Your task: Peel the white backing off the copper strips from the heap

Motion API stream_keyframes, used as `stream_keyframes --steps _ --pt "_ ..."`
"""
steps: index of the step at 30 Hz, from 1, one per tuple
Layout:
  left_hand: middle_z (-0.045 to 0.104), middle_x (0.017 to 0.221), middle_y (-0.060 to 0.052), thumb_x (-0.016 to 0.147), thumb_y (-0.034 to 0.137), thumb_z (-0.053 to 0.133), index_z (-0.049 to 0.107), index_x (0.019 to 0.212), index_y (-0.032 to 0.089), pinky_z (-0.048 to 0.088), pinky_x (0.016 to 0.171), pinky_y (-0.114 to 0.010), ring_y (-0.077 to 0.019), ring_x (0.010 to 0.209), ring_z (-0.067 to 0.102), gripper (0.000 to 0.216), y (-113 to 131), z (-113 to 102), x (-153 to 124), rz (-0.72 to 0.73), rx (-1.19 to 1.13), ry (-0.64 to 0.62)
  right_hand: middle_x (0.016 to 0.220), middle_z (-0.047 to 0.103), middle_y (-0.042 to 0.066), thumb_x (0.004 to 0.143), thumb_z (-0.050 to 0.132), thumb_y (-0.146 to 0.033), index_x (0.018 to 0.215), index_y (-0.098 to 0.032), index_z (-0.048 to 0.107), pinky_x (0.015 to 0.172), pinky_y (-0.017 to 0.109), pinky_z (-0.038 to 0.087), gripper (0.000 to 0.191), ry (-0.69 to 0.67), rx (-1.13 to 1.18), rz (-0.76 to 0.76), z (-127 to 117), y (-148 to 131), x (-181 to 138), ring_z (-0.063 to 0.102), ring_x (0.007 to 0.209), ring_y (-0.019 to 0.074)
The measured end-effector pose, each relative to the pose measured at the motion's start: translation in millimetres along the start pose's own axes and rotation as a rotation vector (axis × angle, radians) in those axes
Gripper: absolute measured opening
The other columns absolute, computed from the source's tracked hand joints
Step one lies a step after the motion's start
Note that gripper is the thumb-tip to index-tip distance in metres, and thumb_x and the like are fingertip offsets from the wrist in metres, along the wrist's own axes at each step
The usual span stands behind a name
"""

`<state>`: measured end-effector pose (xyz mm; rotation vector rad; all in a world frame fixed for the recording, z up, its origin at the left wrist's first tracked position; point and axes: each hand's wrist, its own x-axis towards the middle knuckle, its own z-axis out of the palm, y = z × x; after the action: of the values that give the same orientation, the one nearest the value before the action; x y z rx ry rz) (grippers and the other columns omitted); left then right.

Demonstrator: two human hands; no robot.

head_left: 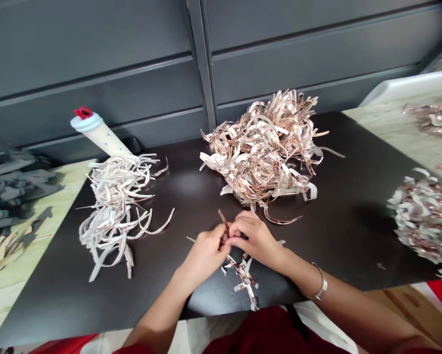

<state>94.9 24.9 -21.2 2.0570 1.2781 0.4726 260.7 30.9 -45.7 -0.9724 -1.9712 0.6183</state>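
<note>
Pinching foil strip btwn L hand & R hand (more in tray).

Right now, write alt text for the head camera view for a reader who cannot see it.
The left hand and right hand pinch a thin copper-coloured strip over a dark tabletop. A heap of coppery curled strips lies ahead, a paler white heap to the left, beside a white tube with a red cap.

Out of sight from here
The left hand and right hand hide most of the strip; the shredded pile runs off frame.
</note>
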Motion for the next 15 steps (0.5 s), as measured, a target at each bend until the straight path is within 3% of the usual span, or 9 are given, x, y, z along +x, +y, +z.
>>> stream_keyframes --steps 6,10,15 --pt "0.069 0.069 0.000 0.087 0.020 0.046 0.051 0.080 0.020 0.046 0.060 -0.022 -0.0141 0.063 0.065 0.008 4 -3 2 -0.084 -0.279 -0.102 0.059 0.052 -0.003 0.082 0.065 -0.020 0.070 -0.020 0.059 0.065 0.028 0.040 0.014 -0.052 0.002 0.074 -9 3 1 0.051 0.064 0.0139" --pt "0.069 0.065 -0.001 0.086 0.024 0.050 0.052 0.081 0.018 0.050 0.058 -0.023 -0.0142 0.060 0.067 0.008 -1 -3 3 -0.158 -0.491 -0.153 0.063 0.052 -0.002 0.082 0.064 -0.020 0.077 -0.021 0.060 0.061 0.027 0.042 0.007 -0.011 0.012 0.117 -18 10 1 0.051 0.064 0.0140" --pt "0.067 0.064 -0.002 0.084 0.027 0.054 0.053 0.086 0.016 0.047 0.054 -0.022 -0.0143 0.058 0.066 0.012 -11 -6 3 -0.203 -0.649 -0.175 0.090 0.061 0.005 0.084 0.057 -0.013 0.085 -0.022 0.054 0.081 0.034 0.048 0.009 0.131 0.107 0.026 -28 17 0 0.059 0.090 0.0192"
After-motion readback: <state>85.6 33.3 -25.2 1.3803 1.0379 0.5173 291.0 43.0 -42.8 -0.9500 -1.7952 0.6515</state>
